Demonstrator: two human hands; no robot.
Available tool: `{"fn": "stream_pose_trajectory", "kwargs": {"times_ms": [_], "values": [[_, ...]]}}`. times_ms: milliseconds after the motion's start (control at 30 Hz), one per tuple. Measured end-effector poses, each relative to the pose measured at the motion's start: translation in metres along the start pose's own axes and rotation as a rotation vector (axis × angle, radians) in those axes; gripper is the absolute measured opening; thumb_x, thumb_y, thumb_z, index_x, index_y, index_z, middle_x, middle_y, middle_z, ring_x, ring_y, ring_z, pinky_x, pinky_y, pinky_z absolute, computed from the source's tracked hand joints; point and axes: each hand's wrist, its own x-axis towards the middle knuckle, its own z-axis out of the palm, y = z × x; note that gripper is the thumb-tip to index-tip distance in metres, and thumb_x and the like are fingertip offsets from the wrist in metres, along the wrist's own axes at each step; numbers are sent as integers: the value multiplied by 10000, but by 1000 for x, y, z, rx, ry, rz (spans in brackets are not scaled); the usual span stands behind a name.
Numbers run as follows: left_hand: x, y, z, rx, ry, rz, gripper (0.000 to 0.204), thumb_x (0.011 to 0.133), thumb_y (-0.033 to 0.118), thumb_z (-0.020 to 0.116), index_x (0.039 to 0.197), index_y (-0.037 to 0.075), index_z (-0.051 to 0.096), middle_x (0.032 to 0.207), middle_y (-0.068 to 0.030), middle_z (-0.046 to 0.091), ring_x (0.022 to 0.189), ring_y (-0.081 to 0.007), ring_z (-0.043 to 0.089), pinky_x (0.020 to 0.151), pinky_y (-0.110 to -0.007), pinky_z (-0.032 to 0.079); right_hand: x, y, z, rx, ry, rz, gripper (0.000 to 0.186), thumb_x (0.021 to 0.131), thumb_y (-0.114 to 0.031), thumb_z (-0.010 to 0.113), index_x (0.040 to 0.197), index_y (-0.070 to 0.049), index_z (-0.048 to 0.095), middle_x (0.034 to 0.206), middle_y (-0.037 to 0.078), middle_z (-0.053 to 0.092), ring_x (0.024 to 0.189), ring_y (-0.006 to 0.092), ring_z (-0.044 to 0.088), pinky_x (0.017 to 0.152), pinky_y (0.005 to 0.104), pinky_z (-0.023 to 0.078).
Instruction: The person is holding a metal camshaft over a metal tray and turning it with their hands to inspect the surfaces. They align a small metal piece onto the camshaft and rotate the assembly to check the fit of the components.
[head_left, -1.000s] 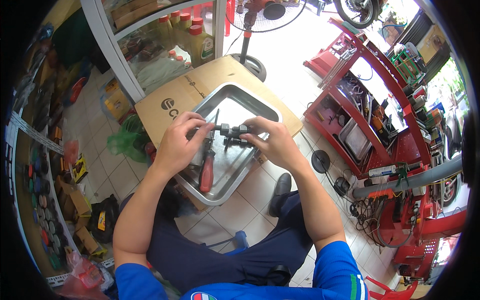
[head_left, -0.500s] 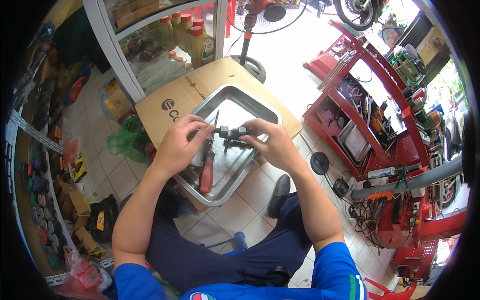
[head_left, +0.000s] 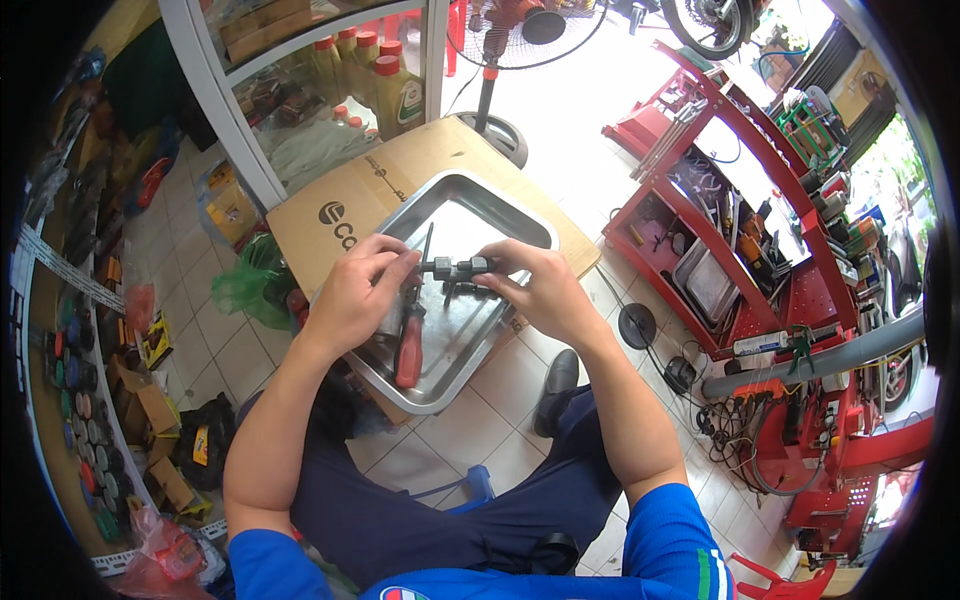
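Note:
Over the tray, my left hand (head_left: pixel 362 288) and my right hand (head_left: pixel 540 284) hold a dark metal threaded tool with hex-shaped sections (head_left: pixel 444 267) level between them. The left fingertips pinch its left end; the right thumb and fingers close on its right end. Just beneath it are other dark metal parts (head_left: pixel 462 288), partly hidden and hard to make out. A screwdriver (head_left: pixel 409 350) with a red handle lies in the metal tray (head_left: pixel 432 405), its shaft pointing away from me. Beside my left hand, a greyish cylindrical thing (head_left: pixel 391 321) is mostly covered.
The tray rests on a cardboard box (head_left: pixel 485 155). Behind it stand a glass cabinet (head_left: pixel 215 95) with bottles (head_left: pixel 398 95) and a fan (head_left: pixel 487 75). A red tool cart (head_left: pixel 650 220) is at the right, with cables (head_left: pixel 730 440) on the floor. Shelves of small goods (head_left: pixel 85 400) line the left.
My left fingertips have shifted slightly along the tool's left end. Both hands still hold it over the tray, and the whole view has drifted a little.

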Motion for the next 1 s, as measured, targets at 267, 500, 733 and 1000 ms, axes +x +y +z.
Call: {"fn": "stream_pose_trajectory", "kwargs": {"times_ms": [267, 500, 733, 1000], "values": [[-2, 17, 2, 8, 54, 98, 244, 979, 201, 721, 1142, 19, 714, 1136, -82, 679, 1062, -210, 651, 929, -327, 501, -1, 4, 0, 17, 11, -7, 311, 925, -171, 782, 1160, 3, 676, 1018, 172, 736, 973, 290, 753, 843, 381, 565], [-3, 5, 2, 56, 11, 94, 230, 988, 194, 715, 1110, -1, 721, 1136, -96, 677, 1090, -199, 642, 964, -324, 488, -1, 4, 4, 5, 33, -4, 300, 919, -150, 788, 1164, -10, 686, 992, 155, 749, 949, 262, 752, 840, 367, 564], [-3, 8, 2, 33, 4, 25, 286, 1035, 235, 653, 1092, -32, 737, 1140, -99, 675, 1097, -222, 635, 995, -328, 476, -2, 3, 4, -7, 29, 42, 314, 925, -170, 792, 1193, -39, 696, 989, 125, 761, 931, 198, 721, 861, 342, 550], [-2, 6, 2, 32, -14, 28, 295, 1045, 240, 635, 1079, -36, 737, 1143, -98, 676, 1105, -232, 629, 1001, -339, 471, -1, -2, 3, -38, 36, 53, 313, 918, -157, 795, 1179, -17, 691, 975, 145, 756, 924, 229, 744, 836, 353, 566]]}}
